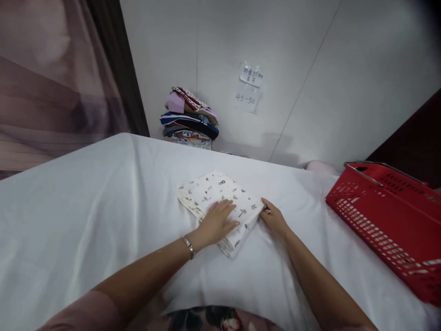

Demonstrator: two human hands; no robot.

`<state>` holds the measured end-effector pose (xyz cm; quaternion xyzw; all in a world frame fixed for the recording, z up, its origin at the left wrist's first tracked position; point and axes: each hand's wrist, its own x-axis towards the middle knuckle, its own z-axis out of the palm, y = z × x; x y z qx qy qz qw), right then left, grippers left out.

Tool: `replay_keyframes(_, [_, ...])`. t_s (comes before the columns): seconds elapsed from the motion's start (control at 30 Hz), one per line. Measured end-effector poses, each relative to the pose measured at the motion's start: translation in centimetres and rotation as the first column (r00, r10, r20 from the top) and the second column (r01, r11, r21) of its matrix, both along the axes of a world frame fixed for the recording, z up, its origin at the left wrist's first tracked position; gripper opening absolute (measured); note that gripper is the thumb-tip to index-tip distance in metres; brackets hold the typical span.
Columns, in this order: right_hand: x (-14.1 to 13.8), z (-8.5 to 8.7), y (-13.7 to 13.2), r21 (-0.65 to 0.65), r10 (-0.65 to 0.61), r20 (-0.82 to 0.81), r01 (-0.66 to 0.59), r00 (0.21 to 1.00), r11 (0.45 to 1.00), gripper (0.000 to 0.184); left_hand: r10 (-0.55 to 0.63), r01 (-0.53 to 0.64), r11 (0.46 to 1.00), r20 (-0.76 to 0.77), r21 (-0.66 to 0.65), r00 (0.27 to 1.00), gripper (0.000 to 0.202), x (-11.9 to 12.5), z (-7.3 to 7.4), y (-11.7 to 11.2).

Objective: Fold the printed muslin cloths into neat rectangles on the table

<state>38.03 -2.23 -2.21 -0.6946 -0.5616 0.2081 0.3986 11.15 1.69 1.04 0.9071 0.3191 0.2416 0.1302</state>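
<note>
A folded white cloth (220, 191) with small grey and green prints, palm trees among them, lies in layers on the white-covered surface (151, 230). My left hand (217, 221) rests flat on top of it, fingers stretched out, with a silver bracelet at the wrist. At the cloth's right corner, my right hand (273, 216) pinches the edge between thumb and fingers. Part of the cloth's near side is hidden under my left hand and wrist.
A red plastic basket (375, 216) with a metal handle stands at the right. Behind the far edge rises a stack of folded fabrics (191, 122) against the pale wall. Paper labels (248, 96) hang on that wall. A sheer curtain (51, 82) hangs at the left.
</note>
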Motion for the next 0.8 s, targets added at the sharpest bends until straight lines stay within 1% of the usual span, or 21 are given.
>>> replay_keyframes(0.07, [0.5,0.2,0.5,-0.020,0.010,-0.040,-0.011,0.999,1.000,0.055,-0.033,0.031,0.999,-0.052,-0.038,0.998,0.052,0.9,-0.5,-1.3])
replay_keyframes(0.13, [0.8,0.2,0.9,-0.019,0.017,-0.071,-0.018,0.997,1.000,0.053,-0.037,0.034,0.998,-0.084,-0.047,0.996,0.049,1.1,-0.8,-1.8])
replay_keyframes(0.3, [0.6,-0.1,1.5,0.043,0.034,-0.039,-0.032,0.999,0.999,0.045,-0.044,0.043,0.999,-0.109,-0.009,0.993,0.046,0.9,-0.9,-1.8])
replay_keyframes(0.5, [0.9,-0.3,1.4,0.075,0.050,-0.087,-0.043,0.995,0.996,0.034,-0.043,0.047,0.999,-0.146,0.026,0.988,0.049,1.0,-1.0,-2.0])
replay_keyframes(0.63, [1.5,-0.7,1.3,0.075,0.055,-0.112,-0.046,0.992,0.996,0.032,-0.034,0.034,0.999,-0.126,-0.005,0.991,0.047,1.0,-0.7,-2.2])
replay_keyframes(0.8, [1.6,-0.8,0.9,0.086,0.090,-0.103,-0.081,0.991,0.993,0.039,0.004,-0.007,0.995,-0.034,-0.097,0.999,0.040,0.8,-0.1,-3.4])
